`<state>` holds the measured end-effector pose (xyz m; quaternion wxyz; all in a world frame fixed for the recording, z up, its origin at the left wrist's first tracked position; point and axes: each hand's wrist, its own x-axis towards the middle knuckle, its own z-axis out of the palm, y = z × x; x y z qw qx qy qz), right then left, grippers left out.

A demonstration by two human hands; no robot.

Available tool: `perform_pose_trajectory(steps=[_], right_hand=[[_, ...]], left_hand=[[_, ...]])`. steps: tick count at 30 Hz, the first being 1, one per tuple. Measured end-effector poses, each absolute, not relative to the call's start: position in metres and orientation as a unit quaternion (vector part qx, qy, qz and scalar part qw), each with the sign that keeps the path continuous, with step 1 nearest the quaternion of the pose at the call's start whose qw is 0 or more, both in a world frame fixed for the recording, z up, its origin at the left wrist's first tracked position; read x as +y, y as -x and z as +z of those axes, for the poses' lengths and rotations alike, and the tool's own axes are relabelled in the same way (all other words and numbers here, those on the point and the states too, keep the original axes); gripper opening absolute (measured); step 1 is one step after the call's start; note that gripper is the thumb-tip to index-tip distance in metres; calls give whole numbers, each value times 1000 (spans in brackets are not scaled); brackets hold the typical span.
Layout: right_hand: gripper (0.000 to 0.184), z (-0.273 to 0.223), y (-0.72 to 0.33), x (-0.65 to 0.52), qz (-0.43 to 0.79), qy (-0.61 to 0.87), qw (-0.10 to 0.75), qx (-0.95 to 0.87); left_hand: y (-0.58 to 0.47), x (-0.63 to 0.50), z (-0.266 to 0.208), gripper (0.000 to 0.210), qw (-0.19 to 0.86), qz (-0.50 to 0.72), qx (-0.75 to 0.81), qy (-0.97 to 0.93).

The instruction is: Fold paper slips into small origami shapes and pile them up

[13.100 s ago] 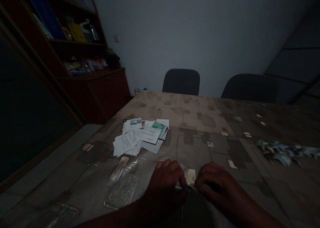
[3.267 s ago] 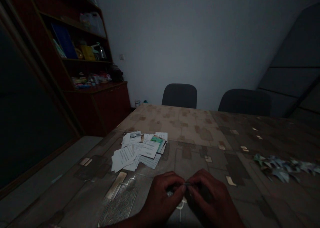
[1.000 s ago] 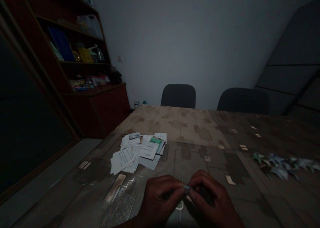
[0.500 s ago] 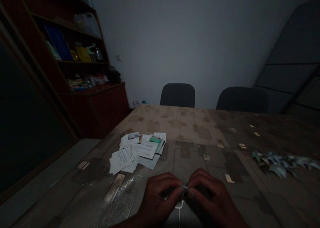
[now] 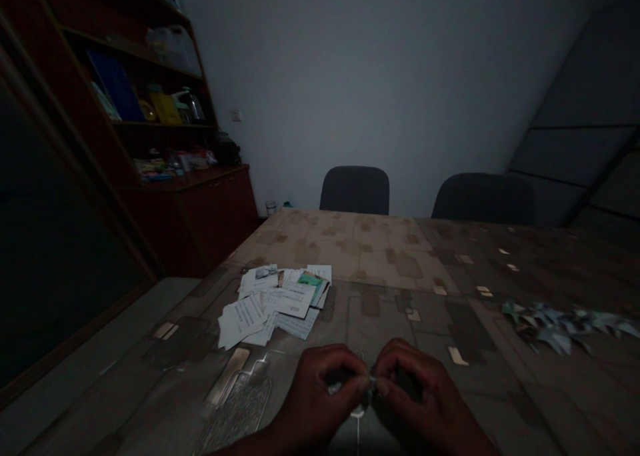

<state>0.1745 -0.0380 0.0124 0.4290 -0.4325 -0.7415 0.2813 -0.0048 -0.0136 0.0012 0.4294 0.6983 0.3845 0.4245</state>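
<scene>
Close to the table's near edge, my left hand (image 5: 327, 393) and my right hand (image 5: 420, 389) meet fingertip to fingertip. Between them they pinch a small piece of folded paper (image 5: 371, 384), pale and mostly covered by the fingers; its exact shape cannot be made out. Ahead and to the left lies a loose pile of printed paper sheets (image 5: 290, 301), mostly white with one green picture among them. Far to the right sits a cluster of folded paper pieces (image 5: 555, 326) with pointed tips, greyish white and green.
A patterned cloth covers the table (image 5: 370, 243). Two dark chairs (image 5: 355, 191) stand behind its far edge, by the wall. On the left rises a red-brown cabinet (image 5: 215, 216) with shelves holding a blue folder (image 5: 116, 86) and other goods. The room is dim.
Both hands stay together on the folded paper. The fingers have shifted slightly, the left hand a little to the right, and a bit more of the paper shows below the fingertips.
</scene>
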Motion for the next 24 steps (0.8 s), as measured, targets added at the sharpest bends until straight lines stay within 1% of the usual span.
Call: perform_pose_trajectory(steps=[2,6,8,9,11,13,15,17,19,24], right_hand=[[19,11,-175,-38,255,450,422,-745],[10,4,-175,-38,138,429,408,-794],[11,1,-174,-39,110,422,420,-796],[12,0,-173,-39,115,423,425,-792],[11,0,-171,-40,167,438,421,-777],[10,1,-170,-40,267,465,403,-742],[11,3,-170,-40,378,493,385,-683],[16,3,-170,-39,447,509,382,-628],[16,2,-170,-38,463,520,378,-610],[6,-4,-167,-37,398,543,359,-646]], left_hand=[[4,-12,1,12,437,407,397,-697],[3,-9,1,9,386,392,389,-739],[3,-10,-1,9,384,390,389,-741],[3,-10,-2,9,391,387,387,-740],[3,-10,-4,10,413,379,387,-732],[2,-10,-5,8,451,371,399,-707],[2,-9,-5,6,526,353,406,-658],[2,-7,-5,9,589,328,407,-616],[1,-6,-4,10,590,319,416,-614],[0,-11,-2,7,496,324,449,-669]])
